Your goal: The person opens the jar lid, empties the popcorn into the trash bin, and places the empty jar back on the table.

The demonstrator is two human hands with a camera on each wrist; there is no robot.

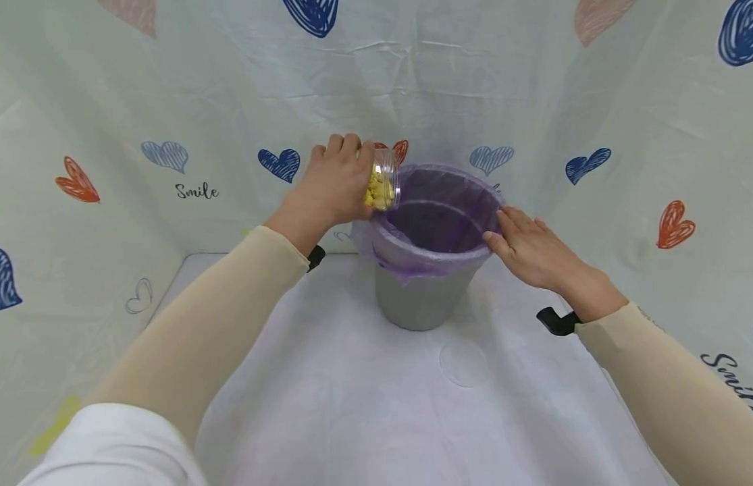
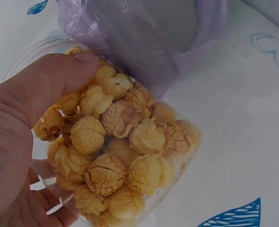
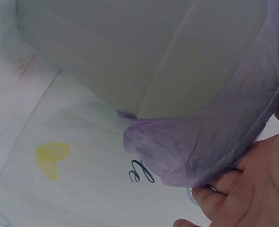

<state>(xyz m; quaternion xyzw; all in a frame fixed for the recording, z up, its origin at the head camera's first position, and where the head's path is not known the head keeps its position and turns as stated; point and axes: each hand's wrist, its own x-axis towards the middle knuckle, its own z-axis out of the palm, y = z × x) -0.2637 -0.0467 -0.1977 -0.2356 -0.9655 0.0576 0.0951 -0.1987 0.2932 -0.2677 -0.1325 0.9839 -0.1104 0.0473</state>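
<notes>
Toward the far edge of the table [image 1: 352, 405], roughly midway between its left and right edges, the bin [image 1: 419, 300] stands with a purple bag [image 1: 409, 265] folded over its rim. You have the clear jar [image 1: 385, 159] tipped on its side at the left part of that rim, with popcorn [image 2: 106, 142] filling much of it. Spillage looks the likeliest trouble: the jar's mouth seems to reach only a little past the rim, so a steeper tilt here could drop pieces onto the table. The bag looks loose; dragging the jar against it might pull the fold inward, and a hard push could rock the bin.

Your left hand [image 1: 336, 179] is wrapped round the jar, thumb along one side, fingers curled about the other. Your right hand [image 1: 528, 250] is spread, its fairly straight fingers against the bagged rim facing the table's right edge. A clear disc [image 1: 464, 363] lies nearer you, apart from the bin.
</notes>
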